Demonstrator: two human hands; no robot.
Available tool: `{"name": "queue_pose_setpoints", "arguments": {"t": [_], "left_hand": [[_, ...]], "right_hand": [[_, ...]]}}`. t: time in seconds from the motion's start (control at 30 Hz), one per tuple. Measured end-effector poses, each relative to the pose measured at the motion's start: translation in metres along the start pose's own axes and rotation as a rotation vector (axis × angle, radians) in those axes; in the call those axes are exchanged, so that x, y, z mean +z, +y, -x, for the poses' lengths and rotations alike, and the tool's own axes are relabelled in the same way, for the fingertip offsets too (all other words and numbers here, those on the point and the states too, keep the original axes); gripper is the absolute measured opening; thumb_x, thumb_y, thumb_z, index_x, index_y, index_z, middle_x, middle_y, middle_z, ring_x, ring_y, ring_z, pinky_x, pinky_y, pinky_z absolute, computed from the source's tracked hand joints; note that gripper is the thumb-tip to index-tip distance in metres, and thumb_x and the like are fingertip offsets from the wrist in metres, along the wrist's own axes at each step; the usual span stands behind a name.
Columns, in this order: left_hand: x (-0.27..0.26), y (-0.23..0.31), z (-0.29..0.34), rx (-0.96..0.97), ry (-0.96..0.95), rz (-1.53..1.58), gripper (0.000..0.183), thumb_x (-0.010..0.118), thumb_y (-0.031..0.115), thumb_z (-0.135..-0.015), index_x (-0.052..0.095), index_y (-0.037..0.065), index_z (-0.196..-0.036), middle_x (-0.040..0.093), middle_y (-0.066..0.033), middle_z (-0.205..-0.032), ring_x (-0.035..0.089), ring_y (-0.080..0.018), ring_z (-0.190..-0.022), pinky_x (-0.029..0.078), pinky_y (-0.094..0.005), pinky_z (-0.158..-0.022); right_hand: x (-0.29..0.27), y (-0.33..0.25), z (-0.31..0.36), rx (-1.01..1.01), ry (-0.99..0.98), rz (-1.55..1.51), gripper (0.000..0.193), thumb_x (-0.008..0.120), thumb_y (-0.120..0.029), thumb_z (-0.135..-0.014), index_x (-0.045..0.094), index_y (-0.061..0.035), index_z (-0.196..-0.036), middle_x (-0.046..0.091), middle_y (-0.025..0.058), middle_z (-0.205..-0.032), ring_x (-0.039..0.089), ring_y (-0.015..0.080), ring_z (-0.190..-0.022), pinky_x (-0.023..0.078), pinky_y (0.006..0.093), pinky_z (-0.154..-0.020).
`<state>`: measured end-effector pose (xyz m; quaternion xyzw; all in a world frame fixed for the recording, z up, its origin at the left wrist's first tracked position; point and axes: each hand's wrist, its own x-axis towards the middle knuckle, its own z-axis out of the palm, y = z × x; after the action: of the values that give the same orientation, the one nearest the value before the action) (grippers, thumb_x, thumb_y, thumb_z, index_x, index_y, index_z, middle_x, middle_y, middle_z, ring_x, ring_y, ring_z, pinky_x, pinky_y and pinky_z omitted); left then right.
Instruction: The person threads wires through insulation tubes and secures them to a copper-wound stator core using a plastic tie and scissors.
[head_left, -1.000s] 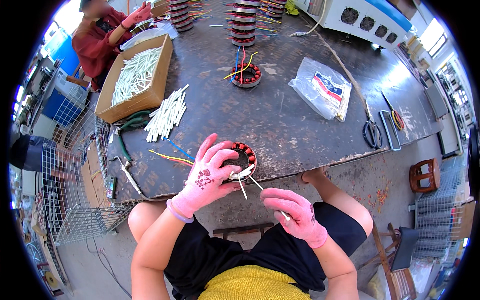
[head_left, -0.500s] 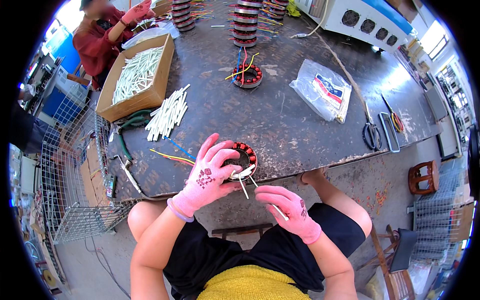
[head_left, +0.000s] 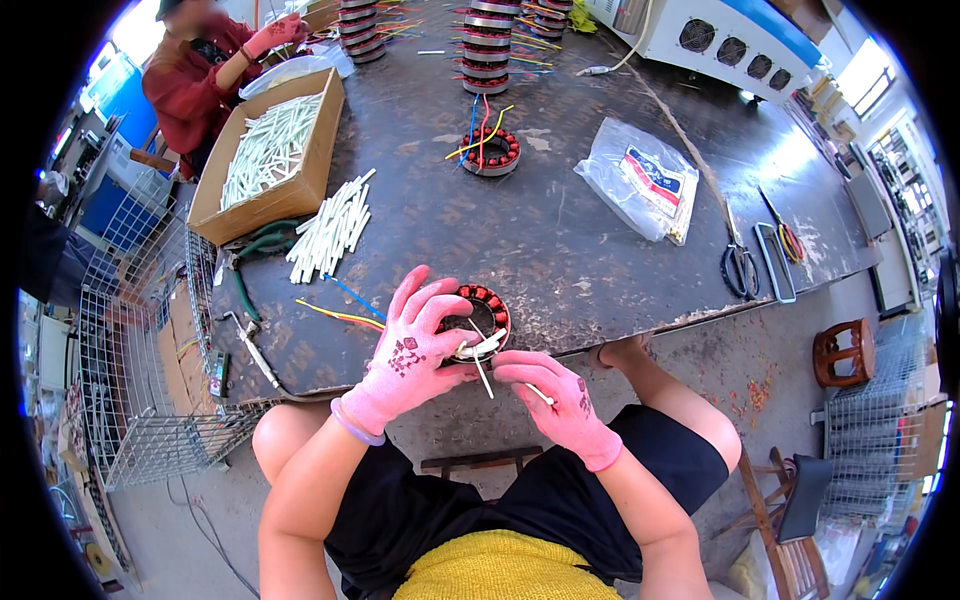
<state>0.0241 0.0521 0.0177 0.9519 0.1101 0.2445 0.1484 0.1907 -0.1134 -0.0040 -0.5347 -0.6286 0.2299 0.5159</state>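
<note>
My left hand (head_left: pixel 400 355), in a pink glove, grips a motor stator ring (head_left: pixel 498 305) with red windings at the table's front edge. Blue, yellow and red lead wires (head_left: pixel 345 318) stick out to the left past that hand. White tube sleeves (head_left: pixel 484 346) lie on the ring's near side, and a thin white lead (head_left: pixel 485 379) hangs down from there. My right hand (head_left: pixel 565 410), gloved in pink too, is closed beside the ring's near right edge. Between its fingers pokes a short white sleeve (head_left: pixel 541 395); its fingertips are partly hidden.
Left lie a pile of white sleeves (head_left: pixel 330 235), a cardboard box (head_left: pixel 325 130) of more, pliers (head_left: pixel 262 243) and a soldering iron (head_left: pixel 258 355). Another stator (head_left: pixel 495 165) stands ahead, before stator stacks (head_left: pixel 487 55). Right are a plastic bag (head_left: pixel 625 180) and scissors (head_left: pixel 740 268). A co-worker (head_left: pixel 190 95) sits far left.
My right hand has moved left and up, bringing its fingertips to the ring's near edge. The left hand still holds the stator in nearly the same place.
</note>
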Motion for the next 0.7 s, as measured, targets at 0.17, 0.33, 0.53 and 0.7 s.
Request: {"name": "queue_pose_setpoints", "arguments": {"t": [0.17,0.33,0.53,0.7], "left_hand": [[-0.002,0.005,0.002,-0.058,0.003,-0.009,0.040,0.087,0.024,-0.055,0.072,0.015,-0.090,0.054,-0.0060,-0.118,0.044,-0.0328,-0.130,0.025,-0.0569,-0.117],[0.002,0.006,0.005,-0.093,0.017,-0.016,0.045,0.088,0.026,-0.054,0.073,0.017,-0.095,0.053,-0.0059,-0.118,0.043,-0.0333,-0.130,0.023,-0.0569,-0.118],[0.004,0.008,0.004,-0.099,0.065,-0.014,0.045,0.089,0.031,-0.056,0.075,0.021,-0.097,0.052,-0.0066,-0.118,0.044,-0.0345,-0.127,0.022,-0.0602,-0.116],[0.007,0.010,0.007,-0.084,0.111,-0.061,0.050,0.089,0.030,-0.055,0.073,0.023,-0.102,0.052,-0.0060,-0.116,0.046,-0.0325,-0.124,0.023,-0.0609,-0.116]], "right_hand": [[0.011,0.001,-0.007,0.024,0.087,0.015,0.031,0.062,0.005,-0.086,0.068,-0.0072,-0.114,0.063,0.0128,-0.107,0.066,0.0266,-0.097,0.053,0.0345,-0.084],[0.008,0.000,-0.013,0.179,0.047,0.061,0.026,0.061,-0.004,-0.091,0.070,-0.0091,-0.115,0.061,0.0098,-0.094,0.064,0.0215,-0.085,0.051,0.0304,-0.072],[0.011,-0.007,-0.010,0.614,0.175,-0.593,0.021,0.060,-0.012,-0.097,0.068,-0.0045,-0.115,0.066,0.0014,-0.084,0.061,0.0080,-0.071,0.050,0.0240,-0.065],[0.003,-0.012,-0.012,0.653,0.152,-0.704,0.025,0.058,-0.025,-0.100,0.068,-0.0052,-0.112,0.064,-0.0022,-0.082,0.057,0.0041,-0.070,0.045,0.0207,-0.061]]}}
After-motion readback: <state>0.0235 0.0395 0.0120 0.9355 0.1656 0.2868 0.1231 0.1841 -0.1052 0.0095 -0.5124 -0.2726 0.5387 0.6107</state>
